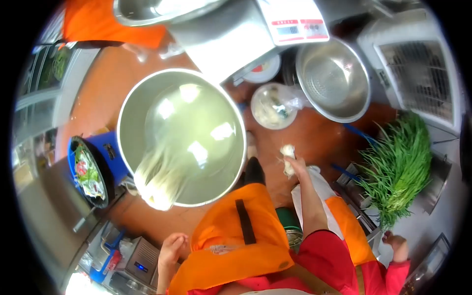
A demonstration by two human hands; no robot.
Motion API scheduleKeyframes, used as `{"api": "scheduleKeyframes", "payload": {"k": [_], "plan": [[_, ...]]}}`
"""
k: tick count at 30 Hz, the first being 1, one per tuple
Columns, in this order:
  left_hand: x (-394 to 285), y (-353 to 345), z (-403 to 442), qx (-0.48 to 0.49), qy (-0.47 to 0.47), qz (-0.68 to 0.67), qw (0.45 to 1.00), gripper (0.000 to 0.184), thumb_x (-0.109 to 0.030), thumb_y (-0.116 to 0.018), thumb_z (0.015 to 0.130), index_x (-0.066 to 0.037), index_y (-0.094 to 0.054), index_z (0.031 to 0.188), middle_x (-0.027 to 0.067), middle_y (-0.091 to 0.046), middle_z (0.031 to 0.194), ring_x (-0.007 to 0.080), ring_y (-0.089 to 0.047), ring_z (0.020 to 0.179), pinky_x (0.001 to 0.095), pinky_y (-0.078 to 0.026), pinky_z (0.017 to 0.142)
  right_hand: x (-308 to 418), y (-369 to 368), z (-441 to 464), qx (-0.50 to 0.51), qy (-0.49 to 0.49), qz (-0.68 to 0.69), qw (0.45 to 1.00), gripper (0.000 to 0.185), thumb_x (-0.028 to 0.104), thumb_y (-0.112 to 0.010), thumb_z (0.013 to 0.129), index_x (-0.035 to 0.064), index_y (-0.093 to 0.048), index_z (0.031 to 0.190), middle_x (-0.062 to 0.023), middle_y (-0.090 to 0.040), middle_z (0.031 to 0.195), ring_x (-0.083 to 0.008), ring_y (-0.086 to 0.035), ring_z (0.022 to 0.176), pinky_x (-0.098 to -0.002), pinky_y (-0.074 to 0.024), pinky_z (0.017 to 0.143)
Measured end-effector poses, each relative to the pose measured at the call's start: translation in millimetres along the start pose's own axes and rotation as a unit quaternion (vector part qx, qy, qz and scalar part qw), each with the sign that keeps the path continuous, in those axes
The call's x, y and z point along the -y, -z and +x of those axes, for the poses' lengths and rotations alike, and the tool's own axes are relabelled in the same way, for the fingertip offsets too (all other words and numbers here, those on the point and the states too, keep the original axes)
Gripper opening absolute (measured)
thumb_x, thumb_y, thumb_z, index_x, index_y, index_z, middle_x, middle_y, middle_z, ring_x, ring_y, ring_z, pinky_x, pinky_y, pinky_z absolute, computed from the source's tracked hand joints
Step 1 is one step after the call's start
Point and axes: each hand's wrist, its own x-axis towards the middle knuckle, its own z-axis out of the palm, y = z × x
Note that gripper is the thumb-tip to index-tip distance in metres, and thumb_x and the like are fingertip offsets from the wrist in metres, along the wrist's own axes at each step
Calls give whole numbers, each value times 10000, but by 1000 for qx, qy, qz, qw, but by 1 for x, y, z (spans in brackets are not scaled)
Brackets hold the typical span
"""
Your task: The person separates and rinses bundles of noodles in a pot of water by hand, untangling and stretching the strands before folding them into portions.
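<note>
My right hand (296, 166) grips a small bundle of dry white noodles (288, 160), held out over the reddish floor to the right of the big pot. In front of me on the left stands that wide metal pot (121, 118), full of pale, cloudy water. A larger bunch of white noodles (160, 183) lies partly in the water and hangs over its near rim. My left hand (174, 244) is beside my orange apron, below the pot, with its fingers curled in and nothing visible in them.
Right of me, another person's hand (396, 243) is at the base of a tall bunch of green chives (400, 167). A steel colander (334, 81), a bowl with a plastic bag (274, 105) and a scale (293, 22) are ahead. A blue bin (109, 150) stands left.
</note>
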Motion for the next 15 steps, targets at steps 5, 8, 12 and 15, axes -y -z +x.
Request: {"api": "scheduleKeyframes", "payload": {"k": [5,8,12,15], "plan": [[31,19,29,-78,2,-79,994,125,-84,-560,902,-7,-606,988,59,-614,873,125,-554,688,237,-449,615,-11,-48,174,65,-26,79,994,504,239,-724,773,-4,-528,1170,-91,-619,886,-179,-601,684,-321,-505,585],[47,30,41,-99,33,-54,993,157,-153,-556,926,-74,-597,1055,50,-626,882,133,-588,678,260,-498,611,23,-87,246,-5,49,73,996,495,285,-751,718,-33,-602,1066,-150,-647,972,-187,-633,760,-323,-518,620],[73,69,45,-175,60,-47,982,164,-95,-561,909,-43,-600,1059,96,-655,896,178,-637,694,312,-551,612,52,-110,318,-75,131,68,986,559,262,-735,733,-55,-555,1157,-138,-645,1028,-172,-618,846,-297,-502,728],[73,72,48,-181,54,-50,981,185,-62,-601,871,-33,-600,1054,121,-658,852,195,-641,665,324,-558,600,80,-113,320,-44,89,18,995,619,200,-736,731,-41,-480,1241,-185,-563,1202,-251,-571,1052,-364,-478,846]]}}
